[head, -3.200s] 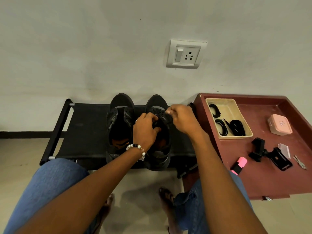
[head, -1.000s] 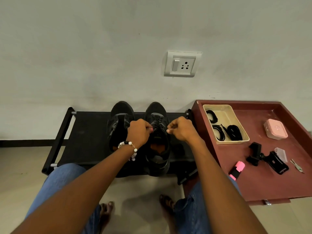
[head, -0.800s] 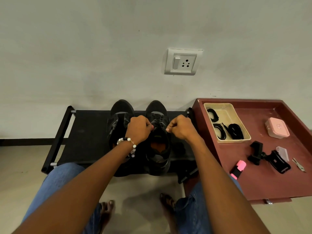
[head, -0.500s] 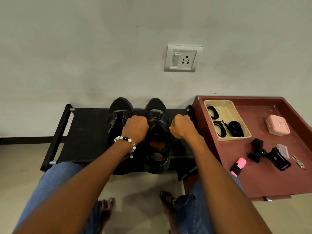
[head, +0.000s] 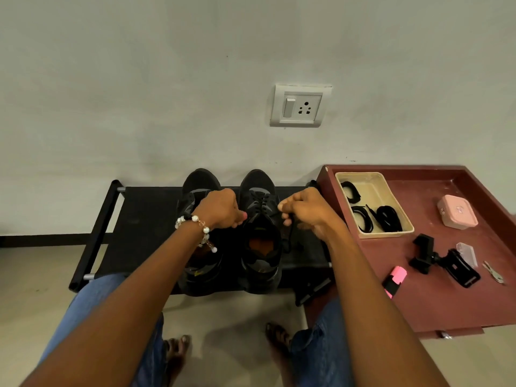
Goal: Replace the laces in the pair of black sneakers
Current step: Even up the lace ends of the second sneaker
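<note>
Grey wall behind, black rack (head: 145,219) below it, two sneakers side by side. Right sneaker (head: 261,233) at twelve o'clock between both fists: left hand (head: 222,209) and right hand (head: 305,210) each pinching a lace end (head: 290,236). Spare laces (head: 388,219) coiled at two o'clock.

A home, by the low black shoe rack (head: 145,219), wall socket (head: 300,106) and tiled floor (head: 33,275).
</note>
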Action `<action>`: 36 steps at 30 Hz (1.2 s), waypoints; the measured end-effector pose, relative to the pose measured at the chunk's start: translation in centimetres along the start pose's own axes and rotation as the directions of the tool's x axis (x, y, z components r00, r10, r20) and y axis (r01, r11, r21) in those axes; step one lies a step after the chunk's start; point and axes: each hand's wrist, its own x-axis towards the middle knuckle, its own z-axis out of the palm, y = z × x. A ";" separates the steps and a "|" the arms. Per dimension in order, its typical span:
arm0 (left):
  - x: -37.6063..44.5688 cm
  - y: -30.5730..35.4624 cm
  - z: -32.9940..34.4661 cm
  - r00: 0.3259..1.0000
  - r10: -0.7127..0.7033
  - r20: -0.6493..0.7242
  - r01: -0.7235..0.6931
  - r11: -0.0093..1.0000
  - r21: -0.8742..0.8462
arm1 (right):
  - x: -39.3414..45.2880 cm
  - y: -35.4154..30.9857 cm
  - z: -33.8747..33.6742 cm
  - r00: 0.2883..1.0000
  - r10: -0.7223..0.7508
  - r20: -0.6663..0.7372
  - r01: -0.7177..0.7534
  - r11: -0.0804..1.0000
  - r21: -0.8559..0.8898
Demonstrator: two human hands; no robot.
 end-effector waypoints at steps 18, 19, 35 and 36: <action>-6.1 8.8 -8.2 0.981 0.097 -0.166 -0.192 0.475 -0.859 | -6.7 -11.9 -5.3 0.944 -0.330 -0.008 0.296 0.836 0.462; -6.3 9.5 -8.8 0.977 0.099 -0.188 -0.212 0.463 -0.861 | -7.1 -12.7 -5.6 0.941 -0.339 -0.013 0.309 0.841 0.444; -9.9 14.9 -12.8 0.847 0.097 -0.523 -0.508 0.440 -0.740 | -10.7 -19.4 -7.3 0.816 -0.451 -0.361 0.510 0.856 0.084; -10.0 15.0 -12.8 0.837 0.085 -0.540 -0.521 0.424 -0.741 | -10.6 -19.5 -7.1 0.803 -0.456 -0.384 0.513 0.857 0.056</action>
